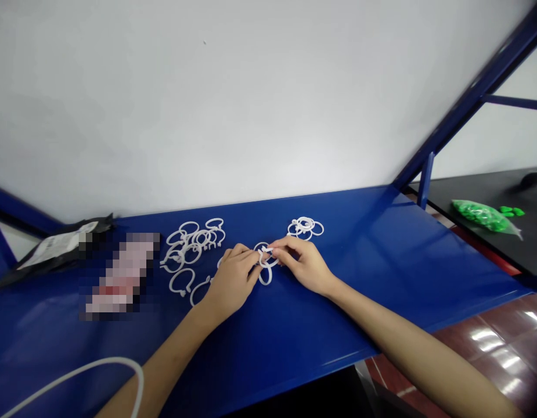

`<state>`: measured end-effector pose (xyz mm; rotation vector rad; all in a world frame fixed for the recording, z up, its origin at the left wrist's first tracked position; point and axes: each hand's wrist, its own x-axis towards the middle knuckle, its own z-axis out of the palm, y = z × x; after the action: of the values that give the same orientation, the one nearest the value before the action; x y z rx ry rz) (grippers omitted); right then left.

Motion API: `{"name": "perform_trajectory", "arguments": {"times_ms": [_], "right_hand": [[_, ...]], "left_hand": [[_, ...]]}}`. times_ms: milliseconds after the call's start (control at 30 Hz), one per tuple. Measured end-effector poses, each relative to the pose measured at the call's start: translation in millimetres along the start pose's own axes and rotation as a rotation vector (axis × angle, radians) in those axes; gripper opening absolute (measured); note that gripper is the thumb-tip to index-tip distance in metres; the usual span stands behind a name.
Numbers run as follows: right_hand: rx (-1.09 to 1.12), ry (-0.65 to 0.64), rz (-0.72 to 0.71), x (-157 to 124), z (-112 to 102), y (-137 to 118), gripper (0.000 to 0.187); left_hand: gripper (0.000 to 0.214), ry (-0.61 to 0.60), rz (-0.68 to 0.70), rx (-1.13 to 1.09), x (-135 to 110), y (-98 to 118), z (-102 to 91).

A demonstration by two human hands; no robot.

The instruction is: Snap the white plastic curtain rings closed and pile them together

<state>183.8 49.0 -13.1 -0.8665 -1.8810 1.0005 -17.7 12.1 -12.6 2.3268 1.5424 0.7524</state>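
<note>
Several white plastic curtain rings are between my hands. My left hand [234,277] has its fingers closed on one white curtain ring [265,275], whose loop hangs below the fingertips. The thumb and fingers of my right hand [303,262] pinch the same cluster from the other side, near a clasp end. Exactly which ring each finger grips is partly hidden. Left of my left hand lies a loose spread of open white rings [181,281]. Beyond my right hand sits a small pile of white rings [305,225] that look closed.
A blue table [294,348] carries everything. At the left are a black package with a white label [59,245] and a blurred-out pinkish item [124,270]. A white cable [98,362] crosses the lower left. A bag of green pieces [483,216] lies on a black surface at right.
</note>
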Motion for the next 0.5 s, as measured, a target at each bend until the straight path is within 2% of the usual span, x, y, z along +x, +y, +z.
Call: {"name": "perform_trajectory", "arguments": {"times_ms": [133,267,400,500], "right_hand": [[-0.182,-0.006,-0.179,0.5,-4.0,-2.5,0.018],[-0.253,0.010,-0.220,1.5,-5.9,-2.7,0.019],[-0.271,0.013,-0.192,1.5,-5.5,-2.7,0.019],[-0.253,0.018,-0.165,0.9,-4.6,-4.0,0.019]], "left_hand": [[0.019,0.115,-0.024,-0.024,2.4,0.8,-6.7],[0.026,0.235,-0.073,-0.062,3.7,-2.9,-15.8],[0.032,0.201,-0.007,0.050,1.6,-9.7,-12.0],[0.043,0.181,0.020,0.111,-0.4,-6.6,-6.7]]}}
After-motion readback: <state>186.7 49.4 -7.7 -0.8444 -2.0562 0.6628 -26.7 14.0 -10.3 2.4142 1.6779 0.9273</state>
